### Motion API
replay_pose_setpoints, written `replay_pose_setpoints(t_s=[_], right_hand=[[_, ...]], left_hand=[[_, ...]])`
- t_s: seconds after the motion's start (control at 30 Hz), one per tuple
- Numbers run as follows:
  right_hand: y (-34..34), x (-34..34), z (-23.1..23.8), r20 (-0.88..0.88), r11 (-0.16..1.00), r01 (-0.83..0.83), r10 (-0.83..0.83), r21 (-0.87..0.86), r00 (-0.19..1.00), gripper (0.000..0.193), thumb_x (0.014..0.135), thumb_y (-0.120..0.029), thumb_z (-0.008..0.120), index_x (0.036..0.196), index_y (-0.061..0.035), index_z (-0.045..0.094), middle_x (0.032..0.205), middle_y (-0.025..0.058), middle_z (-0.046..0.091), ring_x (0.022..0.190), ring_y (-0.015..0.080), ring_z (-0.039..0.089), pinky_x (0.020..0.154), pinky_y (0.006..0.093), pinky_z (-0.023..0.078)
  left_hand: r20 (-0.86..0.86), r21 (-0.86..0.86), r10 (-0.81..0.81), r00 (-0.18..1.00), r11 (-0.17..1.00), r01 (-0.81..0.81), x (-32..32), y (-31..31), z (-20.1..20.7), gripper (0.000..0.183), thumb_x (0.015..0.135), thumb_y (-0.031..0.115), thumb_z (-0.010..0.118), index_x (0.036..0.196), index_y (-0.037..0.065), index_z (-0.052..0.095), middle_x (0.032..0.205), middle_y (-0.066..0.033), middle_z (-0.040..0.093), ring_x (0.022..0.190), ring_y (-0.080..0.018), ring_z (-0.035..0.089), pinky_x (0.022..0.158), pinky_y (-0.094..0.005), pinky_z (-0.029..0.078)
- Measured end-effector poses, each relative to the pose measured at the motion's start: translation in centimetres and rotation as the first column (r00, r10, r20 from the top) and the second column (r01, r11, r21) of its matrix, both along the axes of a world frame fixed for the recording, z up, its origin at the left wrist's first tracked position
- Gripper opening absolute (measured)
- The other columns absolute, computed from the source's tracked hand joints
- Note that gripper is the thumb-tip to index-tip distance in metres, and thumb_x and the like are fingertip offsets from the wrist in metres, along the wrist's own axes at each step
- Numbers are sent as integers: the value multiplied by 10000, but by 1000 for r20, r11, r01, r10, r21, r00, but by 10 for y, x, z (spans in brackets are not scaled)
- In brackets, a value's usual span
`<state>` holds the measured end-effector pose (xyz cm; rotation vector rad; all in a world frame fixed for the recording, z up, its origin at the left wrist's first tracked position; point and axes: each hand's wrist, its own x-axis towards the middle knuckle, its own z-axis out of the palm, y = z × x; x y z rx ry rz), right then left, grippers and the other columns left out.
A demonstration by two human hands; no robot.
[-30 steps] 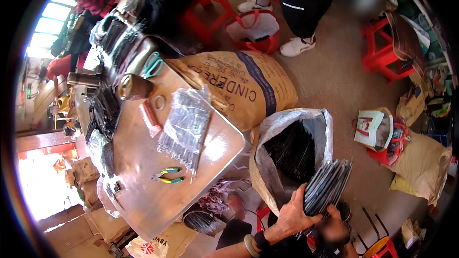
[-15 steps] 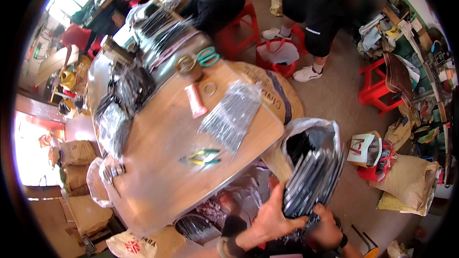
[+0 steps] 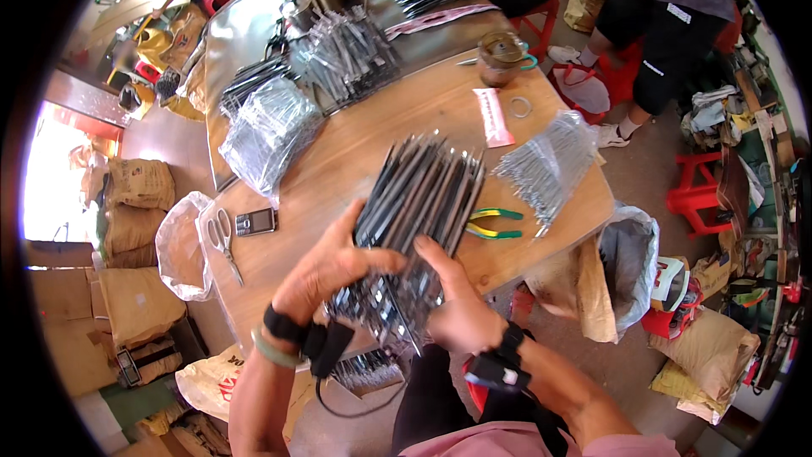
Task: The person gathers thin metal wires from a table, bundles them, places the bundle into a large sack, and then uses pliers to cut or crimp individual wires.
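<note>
A thick bundle of thin dark rods (image 3: 419, 203) is between my two hands, above the near edge of the wooden table. Its glossy lower ends fan out unevenly. On its left side my left hand (image 3: 326, 275) is closed, with the thumb across the front. My right hand (image 3: 465, 313) grips the lower right side, its thumb pointing up along the rods. Just beyond the bundle lie pliers with yellow-green handles (image 3: 497, 224), partly hidden by it. A clear packet of thin rods (image 3: 554, 165) rests farther right on the table.
Scissors (image 3: 222, 241) and a dark keypad phone (image 3: 256, 222) lie at the table's left edge. Plastic-wrapped bundles (image 3: 271, 131), a pink-white tube (image 3: 492, 117) and a brown jar (image 3: 501, 59) sit farther back. An open lined sack (image 3: 630, 271) stands off the right edge. Another person stands at the upper right.
My hands have carried the bundle from the open sack at the right leftward to the table. The view has turned with my head, and the sack's dark contents no longer show.
</note>
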<state>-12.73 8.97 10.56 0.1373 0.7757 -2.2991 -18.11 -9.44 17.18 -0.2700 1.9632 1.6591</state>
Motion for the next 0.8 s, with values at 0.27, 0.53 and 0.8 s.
replay_pose_setpoints(t_s=[0.27, 0.53, 0.8], right_hand=[[-96, -69, -58, 371, 976, 192, -218, 107, 903, 354, 983, -274, 614, 1279, -81, 593, 1177, 57, 656, 1091, 159, 618, 929, 332, 506], [-66, -87, -72, 7, 644, -235, 335, 728, 942, 552, 901, -546, 619, 729, -23, 662, 641, 101, 648, 544, 201, 624, 514, 343, 484], [17, -43, -72, -253, 616, -67, 418, 785, 873, 501, 893, -474, 614, 666, -30, 660, 523, 100, 625, 515, 241, 651, 558, 407, 500]], left_hand=[[-118, -201, -245, 962, 955, 218, -89, -83, -80, 749, 662, 186, 818, 1319, -25, 527, 1059, -133, 686, 959, -210, 644, 858, -336, 523], [-79, -839, -498, 864, 500, 212, -117, -80, -130, 959, 777, 445, 772, 1547, 115, 304, 1481, -224, 419, 1365, -441, 393, 1077, -569, 314], [-103, -908, -655, 749, 370, 198, -88, 38, -50, 795, 751, 180, 791, 1448, 45, 433, 1399, -220, 503, 1292, -404, 477, 1044, -481, 393]])
